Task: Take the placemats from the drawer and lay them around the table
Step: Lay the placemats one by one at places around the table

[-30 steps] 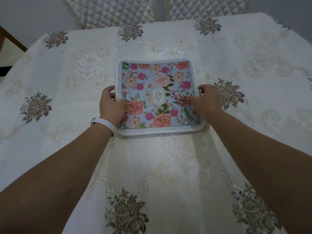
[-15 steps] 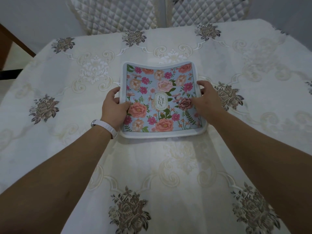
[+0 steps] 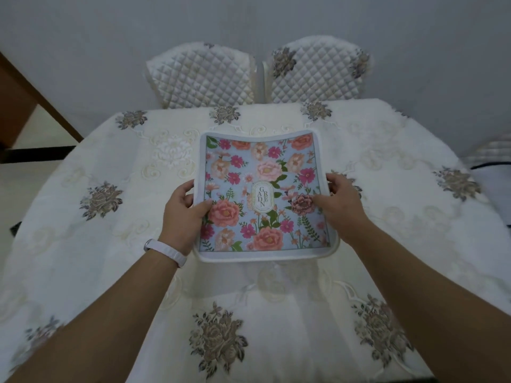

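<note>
With thumbs on top, the left hand [image 3: 182, 217] and right hand [image 3: 341, 207] grip opposite edges of a square white-bordered floral fabric placemat [image 3: 262, 194] above the cream embroidered cloth covering the tabletop [image 3: 110, 244], two white quilted chair backs [image 3: 315, 73] beyond the far edge.

The table [image 3: 69, 275] is draped whole in a cream embroidered tablecloth [image 3: 420, 244], which lies directly on it. Grey-brown stitched roses [image 3: 218, 340] dot the cloth left, right, beyond and nearer than the floral placemat [image 3: 260, 167]; whether that mat touches the cloth cannot be told.
</note>
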The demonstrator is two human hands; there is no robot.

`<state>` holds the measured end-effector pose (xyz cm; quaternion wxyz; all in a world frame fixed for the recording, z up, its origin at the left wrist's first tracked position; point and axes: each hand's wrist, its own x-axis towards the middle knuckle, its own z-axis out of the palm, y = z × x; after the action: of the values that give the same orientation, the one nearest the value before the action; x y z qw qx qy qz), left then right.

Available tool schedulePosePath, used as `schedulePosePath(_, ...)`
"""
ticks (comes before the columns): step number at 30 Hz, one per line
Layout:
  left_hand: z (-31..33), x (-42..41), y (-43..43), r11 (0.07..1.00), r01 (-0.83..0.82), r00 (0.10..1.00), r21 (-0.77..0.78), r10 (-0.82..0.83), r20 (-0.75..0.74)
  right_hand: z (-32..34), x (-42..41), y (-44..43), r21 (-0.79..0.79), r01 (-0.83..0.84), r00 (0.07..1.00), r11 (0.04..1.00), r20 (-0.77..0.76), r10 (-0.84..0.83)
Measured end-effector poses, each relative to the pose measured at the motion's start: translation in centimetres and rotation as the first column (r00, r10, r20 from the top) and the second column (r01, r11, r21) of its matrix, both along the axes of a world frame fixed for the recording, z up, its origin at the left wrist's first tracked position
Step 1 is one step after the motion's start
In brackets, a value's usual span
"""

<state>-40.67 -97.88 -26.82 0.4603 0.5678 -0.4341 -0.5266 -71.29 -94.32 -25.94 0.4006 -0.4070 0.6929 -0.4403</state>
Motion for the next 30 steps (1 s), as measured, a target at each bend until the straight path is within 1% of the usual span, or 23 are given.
schedulePosePath(4,2.6,0.7,2.6,0.998,0.028,0.999,-0.050,-0.030,-0.036,3.8,0.7,3.7,-0.061,-0.001,0.999,0.998,-0.034,-0.001)
schedulePosePath(8,5.0,0.6,4.8,0.992,0.079,0.994,-0.100,-0.086,-0.069,7.2,0.8,7.6,-0.069,0.014,0.997,0.998,-0.070,-0.018)
schedulePosePath(11,6.1,0.0,6.1,0.981,0.121,0.987,-0.153,-0.135,-0.087,8.8,0.4,10.5,-0.114,0.044,0.997,0.993,-0.057,-0.050)
schedulePosePath(15,6.5,-1.4,7.9,0.968,0.166,0.976,-0.187,-0.188,-0.107,9.6,-0.4,14.1,-0.151,0.104,0.993,0.983,-0.036,-0.111)
schedulePosePath(21,6.5,-5.2,11.2,0.959,0.215,0.966,-0.183,-0.236,-0.102,9.6,-2.6,19.5,-0.147,0.165,0.984,0.975,-0.047,-0.173)
schedulePosePath(24,6.9,-7.4,13.1,0.952,0.253,0.956,-0.173,-0.274,-0.108,9.7,-4.4,22.5,-0.148,0.204,0.974,0.968,-0.067,-0.216)
schedulePosePath(30,8.0,-12.4,18.0,0.934,0.299,0.940,-0.195,-0.323,-0.107,10.2,-9.1,28.3,-0.166,0.244,0.967,0.955,-0.034,-0.253)
